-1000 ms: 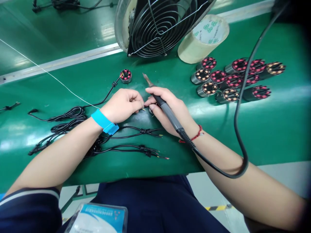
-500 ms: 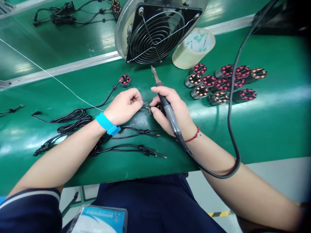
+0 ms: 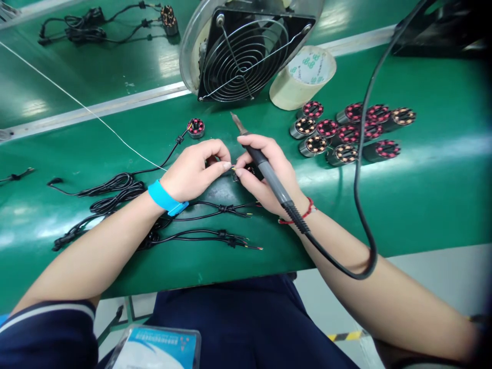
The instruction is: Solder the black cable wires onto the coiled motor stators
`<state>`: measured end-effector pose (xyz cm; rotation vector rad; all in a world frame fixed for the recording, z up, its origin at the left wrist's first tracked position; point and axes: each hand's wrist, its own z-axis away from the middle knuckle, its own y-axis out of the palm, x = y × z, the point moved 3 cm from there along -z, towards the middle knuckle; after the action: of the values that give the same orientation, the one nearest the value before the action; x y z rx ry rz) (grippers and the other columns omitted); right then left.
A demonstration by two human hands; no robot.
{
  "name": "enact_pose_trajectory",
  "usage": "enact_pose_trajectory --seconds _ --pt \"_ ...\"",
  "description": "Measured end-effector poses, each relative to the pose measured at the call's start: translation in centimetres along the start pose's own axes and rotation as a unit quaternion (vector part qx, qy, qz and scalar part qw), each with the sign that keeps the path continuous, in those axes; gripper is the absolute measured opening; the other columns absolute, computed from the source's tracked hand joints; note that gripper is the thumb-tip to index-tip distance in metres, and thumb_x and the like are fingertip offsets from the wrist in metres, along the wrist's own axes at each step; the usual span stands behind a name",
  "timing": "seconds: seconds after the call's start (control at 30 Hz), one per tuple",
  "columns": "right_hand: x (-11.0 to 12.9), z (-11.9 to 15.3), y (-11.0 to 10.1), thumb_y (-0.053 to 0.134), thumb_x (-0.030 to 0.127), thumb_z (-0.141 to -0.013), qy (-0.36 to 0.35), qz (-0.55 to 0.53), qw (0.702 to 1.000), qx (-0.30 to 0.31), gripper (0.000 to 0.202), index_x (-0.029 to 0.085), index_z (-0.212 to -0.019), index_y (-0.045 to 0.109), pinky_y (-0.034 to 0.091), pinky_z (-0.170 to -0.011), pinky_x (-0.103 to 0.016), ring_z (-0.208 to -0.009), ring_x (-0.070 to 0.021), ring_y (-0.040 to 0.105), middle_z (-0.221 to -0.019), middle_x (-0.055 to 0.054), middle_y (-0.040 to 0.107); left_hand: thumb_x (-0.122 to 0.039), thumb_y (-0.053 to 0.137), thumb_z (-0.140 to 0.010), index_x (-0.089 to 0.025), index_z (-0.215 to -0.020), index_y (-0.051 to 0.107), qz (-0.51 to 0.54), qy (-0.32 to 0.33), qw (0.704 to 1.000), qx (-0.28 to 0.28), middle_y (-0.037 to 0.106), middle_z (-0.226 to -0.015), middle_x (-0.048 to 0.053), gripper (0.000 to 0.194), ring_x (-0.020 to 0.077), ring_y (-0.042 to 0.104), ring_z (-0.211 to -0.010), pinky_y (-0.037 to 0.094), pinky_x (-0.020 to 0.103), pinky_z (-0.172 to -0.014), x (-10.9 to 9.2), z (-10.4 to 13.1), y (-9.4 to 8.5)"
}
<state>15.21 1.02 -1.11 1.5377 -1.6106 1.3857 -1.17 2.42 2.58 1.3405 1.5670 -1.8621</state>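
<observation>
My right hand [image 3: 271,171] is wrapped round a soldering iron [image 3: 265,171], whose tip points up and away to the left. Its thumb and forefinger also pinch near thin wire ends, beside a small motor stator [image 3: 249,171] mostly hidden under the fingers. My left hand [image 3: 200,166] is closed, thumb against finger, on the end of a black cable with thin coloured wires; the fingertips of both hands nearly meet there. A strand of white solder wire [image 3: 126,145] runs from the upper left to the left wrist. Just beyond the left hand stands a stator with a cable joined to it [image 3: 196,128].
A fan with a wire guard [image 3: 240,64] stands at the back, beside a wide tape roll [image 3: 303,77]. Several stators [image 3: 348,134] are grouped at right. Coiled black cables [image 3: 119,192] lie at left. The iron's cord [image 3: 359,200] loops over my right forearm.
My hands have drawn closer, the left fingertips moving slightly right to meet the right ones. The iron's tip has shifted a little left and down. The whole view has shifted slightly.
</observation>
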Motion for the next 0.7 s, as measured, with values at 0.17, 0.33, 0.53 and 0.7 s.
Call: enact_pose_trajectory --seconds 0.17,0.33,0.53,0.7 --pt "-0.17 -0.02 -0.1 0.063 0.021 -0.079 0.03 -0.007 1.0 0.005 0.046 0.027 -0.124 0.05 0.053 -0.072 -0.03 -0.071 -0.013 0.061 -0.081 0.005 0.065 -0.025 0.06 -0.081 -0.016 -0.077 0.06 0.02 -0.016 1.0 -0.01 0.06 -0.067 -0.002 0.01 0.0094 0.05 -0.06 0.04 0.023 -0.057 0.39 -0.03 0.13" --pt "-0.11 -0.05 -0.18 0.063 0.025 -0.08 0.032 -0.008 0.999 0.004 0.045 0.027 -0.123 0.05 0.053 -0.071 -0.031 -0.071 -0.0132 0.062 -0.081 0.005 0.064 -0.021 0.061 -0.078 -0.015 -0.076 0.06 0.028 -0.013 0.999 -0.015 0.061 -0.07 -0.001 0.006 0.0094 0.052 -0.063 0.042 0.023 -0.06 0.48 -0.03 0.17" --pt "-0.06 0.0 -0.08 0.062 0.022 -0.08 0.031 -0.02 0.999 0.002 0.046 0.027 -0.124 0.049 0.053 -0.07 -0.029 -0.07 -0.0122 0.062 -0.081 0.005 0.064 -0.021 0.058 -0.08 -0.015 -0.078 0.059 0.066 -0.045 0.997 -0.01 0.059 -0.067 -0.001 0.007 0.0093 0.053 -0.06 0.043 0.023 -0.057 0.63 -0.21 0.11" --pt "-0.21 0.0 -0.09 0.063 0.021 -0.08 0.037 -0.018 0.999 -0.009 0.046 0.028 -0.123 0.049 0.053 -0.067 -0.029 -0.07 -0.0121 0.062 -0.082 0.005 0.063 -0.006 0.051 -0.072 -0.017 -0.086 0.054 0.082 -0.021 0.996 0.02 0.057 -0.079 0.0 0.018 0.0102 0.054 -0.068 0.048 0.025 -0.063 0.69 -0.02 0.07"
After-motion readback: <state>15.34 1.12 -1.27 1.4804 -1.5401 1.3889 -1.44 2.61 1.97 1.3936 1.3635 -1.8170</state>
